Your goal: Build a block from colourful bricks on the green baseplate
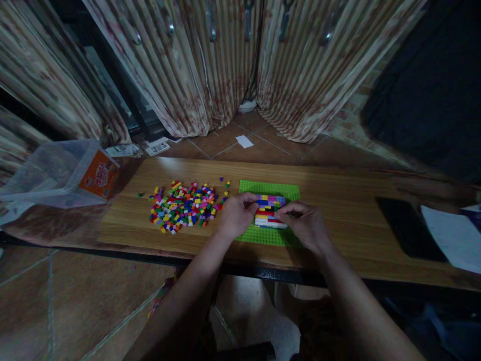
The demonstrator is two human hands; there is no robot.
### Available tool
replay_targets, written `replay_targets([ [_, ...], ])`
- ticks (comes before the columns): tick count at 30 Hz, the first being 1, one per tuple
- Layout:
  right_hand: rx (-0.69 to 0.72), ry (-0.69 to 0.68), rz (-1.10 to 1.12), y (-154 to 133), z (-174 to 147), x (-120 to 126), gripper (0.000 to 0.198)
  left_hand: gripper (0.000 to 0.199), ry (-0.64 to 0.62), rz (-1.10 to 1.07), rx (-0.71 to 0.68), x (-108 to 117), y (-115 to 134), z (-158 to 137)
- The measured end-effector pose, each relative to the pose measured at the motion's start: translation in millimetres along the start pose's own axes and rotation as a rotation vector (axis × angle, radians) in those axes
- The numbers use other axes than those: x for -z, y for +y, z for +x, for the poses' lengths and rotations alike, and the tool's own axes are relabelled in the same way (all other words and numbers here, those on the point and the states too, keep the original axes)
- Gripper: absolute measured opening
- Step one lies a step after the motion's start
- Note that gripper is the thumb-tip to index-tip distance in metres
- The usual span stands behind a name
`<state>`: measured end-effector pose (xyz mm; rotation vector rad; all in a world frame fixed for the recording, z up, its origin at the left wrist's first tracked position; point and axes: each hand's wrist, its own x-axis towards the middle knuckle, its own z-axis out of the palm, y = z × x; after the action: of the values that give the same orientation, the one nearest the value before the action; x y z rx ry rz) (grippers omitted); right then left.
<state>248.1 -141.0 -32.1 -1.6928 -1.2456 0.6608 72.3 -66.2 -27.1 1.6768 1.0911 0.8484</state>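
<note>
A green studded baseplate (268, 188) lies on the wooden table. On it stands a block structure (269, 203) of toy bricks in rows of blue, purple, yellow, black, red and white. My left hand (238, 213) is at the structure's left side, thumb and forefinger bent together against its edge. From the right, my right hand (306, 220) reaches to the structure with its fingers pinched at the edge. Whatever small piece either hand may grip is hidden by the fingers.
A loose pile of many-coloured bricks (184, 205) spreads left of the baseplate. Beyond it, a clear plastic box (56, 170) with an orange label lies at the table's left end. A dark flat object (408, 225) and white paper (451, 235) are at the right.
</note>
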Motion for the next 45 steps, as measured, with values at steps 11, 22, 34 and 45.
replay_targets([
  [11, 0.040, -0.030, 0.002, 5, -2, -1, 0.019, 0.016, 0.027, -0.020, 0.009, -1, -4, 0],
  [22, 0.038, 0.204, 0.230, -2, 12, 11, 0.014, 0.013, -0.035, -0.542, 0.224, 4, 13, -1],
  [34, 0.366, -0.096, 0.108, -31, -6, -6, 0.020, 0.034, -0.165, -0.757, 0.279, 1, 20, -7],
  [45, 0.389, -0.082, -0.006, -33, -6, 1, 0.014, 0.038, -0.187, -0.795, 0.324, -7, 26, -5],
])
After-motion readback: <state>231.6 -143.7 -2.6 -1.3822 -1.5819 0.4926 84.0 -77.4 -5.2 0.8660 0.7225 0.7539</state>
